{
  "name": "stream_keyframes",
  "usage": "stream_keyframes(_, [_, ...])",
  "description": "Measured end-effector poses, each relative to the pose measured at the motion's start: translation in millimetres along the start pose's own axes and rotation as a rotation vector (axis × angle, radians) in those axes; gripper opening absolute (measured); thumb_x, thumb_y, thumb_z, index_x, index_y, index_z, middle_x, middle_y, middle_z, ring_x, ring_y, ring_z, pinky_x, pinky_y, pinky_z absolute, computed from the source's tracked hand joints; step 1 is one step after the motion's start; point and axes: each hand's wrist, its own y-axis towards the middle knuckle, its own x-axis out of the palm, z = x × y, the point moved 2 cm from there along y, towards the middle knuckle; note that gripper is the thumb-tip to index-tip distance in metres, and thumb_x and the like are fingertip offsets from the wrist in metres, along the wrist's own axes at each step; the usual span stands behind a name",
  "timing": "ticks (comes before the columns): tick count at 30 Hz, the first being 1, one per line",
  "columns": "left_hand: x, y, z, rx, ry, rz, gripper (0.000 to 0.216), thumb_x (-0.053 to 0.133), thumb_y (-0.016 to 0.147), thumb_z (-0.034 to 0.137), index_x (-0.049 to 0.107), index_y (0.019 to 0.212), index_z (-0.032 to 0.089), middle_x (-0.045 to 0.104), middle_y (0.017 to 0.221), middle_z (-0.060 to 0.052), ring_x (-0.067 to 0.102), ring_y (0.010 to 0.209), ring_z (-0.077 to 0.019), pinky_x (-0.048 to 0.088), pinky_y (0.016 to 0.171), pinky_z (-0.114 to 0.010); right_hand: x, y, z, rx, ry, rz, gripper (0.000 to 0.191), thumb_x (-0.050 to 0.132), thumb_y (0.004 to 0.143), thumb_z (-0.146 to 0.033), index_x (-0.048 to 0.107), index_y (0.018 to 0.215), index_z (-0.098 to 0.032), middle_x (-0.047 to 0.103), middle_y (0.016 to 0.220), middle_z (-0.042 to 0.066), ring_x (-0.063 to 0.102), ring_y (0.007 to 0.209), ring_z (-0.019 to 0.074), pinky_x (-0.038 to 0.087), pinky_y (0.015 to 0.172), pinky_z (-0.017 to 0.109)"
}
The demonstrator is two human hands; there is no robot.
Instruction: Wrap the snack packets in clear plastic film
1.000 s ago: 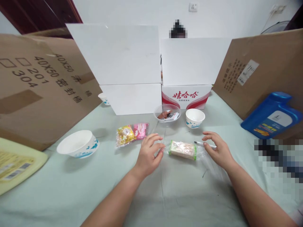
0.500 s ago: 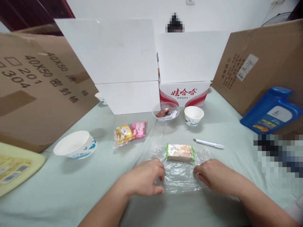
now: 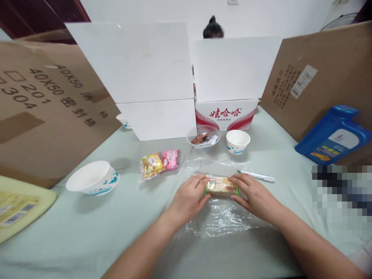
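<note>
A small biscuit packet (image 3: 222, 186) with green ends lies on a crinkled clear plastic sheet (image 3: 222, 219) in front of me. My left hand (image 3: 188, 195) is at the packet's left end, thumb and fingers closed about it. At the other end, my right hand (image 3: 251, 193) grips it in the same way, fingers over the top and thumb on the near side. The fingers cover both ends. Just behind my right hand lies a white pen (image 3: 257, 176), its dark tip toward the packet.
Wrapped snacks (image 3: 159, 162) lie left of the sheet. Beyond it stand a clear bowl (image 3: 190, 144) with small items and a paper bowl (image 3: 237, 149); another paper bowl (image 3: 101, 188) is left. Cardboard (image 3: 305, 89) and white panels (image 3: 154, 120) wall the table. A blue bottle (image 3: 331, 135) leans right.
Both hands have moved forward from the plastic sheet's near part onto the biscuit packet's ends. The sheet now shows spread out farther behind the packet.
</note>
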Motion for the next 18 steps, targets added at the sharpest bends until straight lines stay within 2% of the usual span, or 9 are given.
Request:
stream_keyframes(3, [8,4,-3,-0.020,-0.010,-0.151,0.079,0.073,0.076,0.037,0.034,0.144,0.025,0.042,0.147,-0.011,0.036,0.137,-0.0332,0.033,0.110,-0.048,15,7,8,-0.016,0.081,-0.088,0.053,0.063,0.085,-0.035,0.049,0.134,-0.021,0.054,0.135,0.014,0.052,0.121,0.0290,0.046,0.100,0.047])
stream_keyframes(6, [13,5,-10,-0.088,-0.027,-0.266,0.097,0.078,0.068,0.046,0.027,0.148,0.027,0.038,0.151,-0.012,0.029,0.141,-0.0356,0.028,0.112,-0.051,23,10,11,0.008,0.103,-0.150,0.061,0.068,0.079,-0.029,0.048,0.136,-0.021,0.053,0.135,0.015,0.051,0.121,0.0303,0.044,0.101,0.050])
stream_keyframes(10, [10,4,-12,-0.109,-0.045,-0.307,0.106,0.082,0.062,0.046,0.026,0.149,0.026,0.037,0.151,-0.013,0.029,0.141,-0.0346,0.028,0.112,-0.048,15,8,13,0.022,0.188,-0.156,0.054,0.065,0.079,-0.024,0.052,0.132,-0.022,0.058,0.126,0.012,0.055,0.114,0.0273,0.046,0.098,0.046])
stream_keyframes(13, [6,2,-10,-0.122,-0.058,-0.327,0.110,0.082,0.059,0.048,0.025,0.149,0.025,0.036,0.151,-0.015,0.030,0.140,-0.0353,0.029,0.110,-0.049,0,7,20,0.048,0.308,-0.167,0.047,0.063,0.082,-0.029,0.056,0.128,-0.024,0.061,0.121,0.010,0.058,0.111,0.0259,0.048,0.095,0.043])
stream_keyframes(18, [2,-2,-9,-0.143,-0.027,-0.383,0.108,0.082,0.056,0.051,0.031,0.147,0.024,0.035,0.152,-0.016,0.029,0.140,-0.0376,0.027,0.111,-0.052,-16,25,43,0.213,0.490,-0.085,0.034,0.057,0.084,-0.040,0.067,0.112,-0.024,0.067,0.111,0.008,0.064,0.098,0.0239,0.052,0.086,0.039])
